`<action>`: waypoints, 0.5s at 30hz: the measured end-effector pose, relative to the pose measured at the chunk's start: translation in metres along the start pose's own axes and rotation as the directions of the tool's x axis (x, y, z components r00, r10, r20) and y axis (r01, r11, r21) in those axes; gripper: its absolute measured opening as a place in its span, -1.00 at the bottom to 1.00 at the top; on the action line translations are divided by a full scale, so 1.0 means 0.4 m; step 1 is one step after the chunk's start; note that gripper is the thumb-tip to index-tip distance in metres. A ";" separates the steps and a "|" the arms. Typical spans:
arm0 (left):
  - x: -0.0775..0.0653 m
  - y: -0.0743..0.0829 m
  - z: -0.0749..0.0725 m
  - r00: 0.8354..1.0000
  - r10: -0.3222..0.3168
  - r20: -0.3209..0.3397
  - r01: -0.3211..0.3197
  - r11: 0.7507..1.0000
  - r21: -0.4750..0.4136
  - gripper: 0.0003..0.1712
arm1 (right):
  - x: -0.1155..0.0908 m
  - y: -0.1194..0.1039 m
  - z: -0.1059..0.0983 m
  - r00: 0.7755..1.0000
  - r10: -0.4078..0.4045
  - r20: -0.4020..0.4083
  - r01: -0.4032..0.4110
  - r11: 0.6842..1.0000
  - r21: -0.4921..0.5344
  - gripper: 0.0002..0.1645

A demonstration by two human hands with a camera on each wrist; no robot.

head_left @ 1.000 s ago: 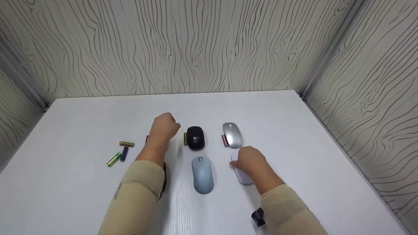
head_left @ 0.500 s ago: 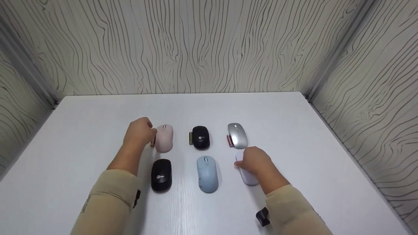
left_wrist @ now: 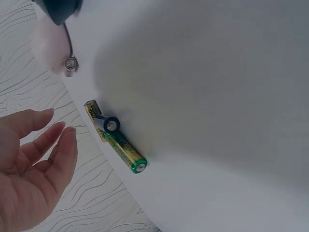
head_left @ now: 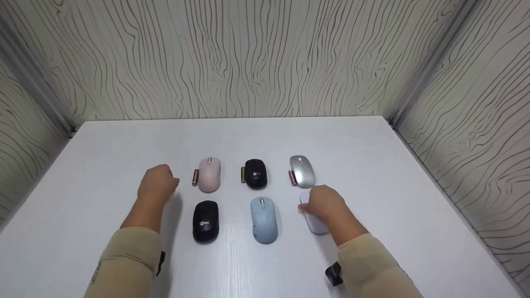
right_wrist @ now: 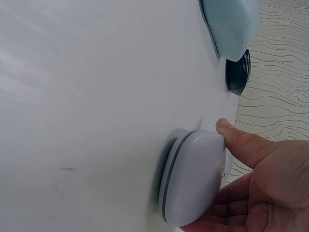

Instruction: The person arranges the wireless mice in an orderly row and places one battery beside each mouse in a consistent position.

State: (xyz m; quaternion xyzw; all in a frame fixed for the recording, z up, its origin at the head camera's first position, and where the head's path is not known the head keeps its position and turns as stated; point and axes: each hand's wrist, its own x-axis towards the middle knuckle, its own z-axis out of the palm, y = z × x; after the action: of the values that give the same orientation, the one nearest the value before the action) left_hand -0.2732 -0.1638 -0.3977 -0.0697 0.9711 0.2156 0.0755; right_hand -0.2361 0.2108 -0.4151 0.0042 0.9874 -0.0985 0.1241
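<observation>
My left hand is over the left part of the table, holding nothing, its fingers loosely bent. In the left wrist view, several loose batteries lie beyond its fingertips: a green-and-gold battery, a gold battery and a blue-ended battery. My arm hides them in the head view. With thumb and fingers on opposite sides, my right hand grips a white computer mouse, which sits at the tabletop. A pink mouse with a red battery beside it is right of my left hand.
A black mouse with a gold-green battery and a silver mouse with a red battery share the back row. In front are another black mouse and a light-blue mouse. Patterned panels border the table.
My left hand has moved left and nearer to me, from beside the back-row black mouse, past the pink mouse and its battery. The right hand keeps its grip on the white mouse.
</observation>
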 end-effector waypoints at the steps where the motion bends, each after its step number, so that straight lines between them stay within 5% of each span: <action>1: 0.000 -0.004 0.001 1.000 -0.012 0.006 0.012 1.000 0.002 -0.69 | -0.001 0.000 0.000 1.000 0.000 -0.001 0.000 1.000 0.003 -0.49; 15: 0.014 -0.043 0.022 0.990 -0.128 0.055 0.125 0.991 0.052 -0.69 | -0.001 0.001 0.001 1.000 -0.020 -0.014 0.020 1.000 -0.002 -0.53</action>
State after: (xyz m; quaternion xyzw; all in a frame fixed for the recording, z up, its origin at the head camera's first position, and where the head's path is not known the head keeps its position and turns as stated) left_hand -0.2749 -0.1759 -0.4137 -0.1229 0.9670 0.1889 0.1191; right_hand -0.2355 0.2109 -0.4155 -0.0052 0.9883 -0.0988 0.1164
